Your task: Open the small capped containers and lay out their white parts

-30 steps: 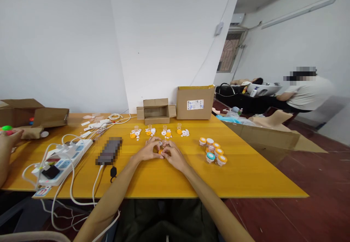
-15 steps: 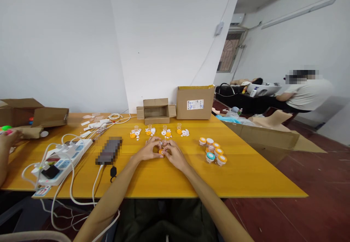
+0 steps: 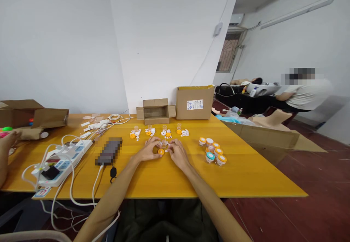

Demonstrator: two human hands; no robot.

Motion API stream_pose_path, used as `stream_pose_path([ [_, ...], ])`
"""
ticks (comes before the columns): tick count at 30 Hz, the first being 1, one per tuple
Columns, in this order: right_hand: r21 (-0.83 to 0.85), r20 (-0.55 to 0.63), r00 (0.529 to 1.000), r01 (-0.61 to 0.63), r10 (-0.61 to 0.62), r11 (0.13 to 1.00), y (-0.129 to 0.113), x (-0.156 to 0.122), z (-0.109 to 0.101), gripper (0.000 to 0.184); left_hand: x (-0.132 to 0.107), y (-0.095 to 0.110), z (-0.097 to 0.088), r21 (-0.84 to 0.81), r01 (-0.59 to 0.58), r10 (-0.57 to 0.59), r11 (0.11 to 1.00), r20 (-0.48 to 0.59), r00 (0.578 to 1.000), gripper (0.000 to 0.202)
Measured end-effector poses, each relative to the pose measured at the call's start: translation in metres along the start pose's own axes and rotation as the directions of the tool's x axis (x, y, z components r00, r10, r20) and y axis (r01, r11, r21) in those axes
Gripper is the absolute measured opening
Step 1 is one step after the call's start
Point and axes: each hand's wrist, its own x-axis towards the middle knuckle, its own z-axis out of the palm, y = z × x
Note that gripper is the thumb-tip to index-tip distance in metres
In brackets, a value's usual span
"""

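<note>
My left hand pinches a small orange cap by its edge, low over the table. Just to its right, my right hand has thumb and fingertips drawn together at some small white pieces. Whether a piece is between those fingertips is too small to make out. A clear cup stands between the two hands, slightly behind the cap. Beyond them runs a row of small piles, each with a clear cup, an orange cap and white bits.
Several capped clear cups cluster at right. A phone and a power strip with white cables lie at left. An open small carton and a larger box stand behind. Another person's hand is at far left.
My right hand has moved slightly right, away from the orange cap, which stays in my left fingers. The clear cup between the hands shows more plainly.
</note>
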Motion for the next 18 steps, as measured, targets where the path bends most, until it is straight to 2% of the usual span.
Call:
stream_pose_path([
  [10, -0.085, -0.026, 0.999, 0.023, -0.025, 0.996, 0.0059, -0.002, 0.0042, 0.023, 0.0011, 0.0024, 0.0008, -0.018, -0.048, 0.048, 0.999, -0.022, 0.999, 0.002],
  [14, -0.103, -0.041, 0.998, 0.053, -0.058, 0.993, 0.0088, -0.0031, 0.0053, 0.022, 0.0009, 0.0034, 0.0029, 0.003, -0.075, 0.075, 0.997, -0.022, 0.997, 0.005],
  [18, -0.109, -0.038, 0.999, 0.009, -0.013, 0.994, 0.0065, -0.0034, 0.0036, 0.02, 0.0014, 0.0032, 0.0044, 0.017, -0.083, 0.083, 0.996, -0.035, 0.996, 0.007],
])
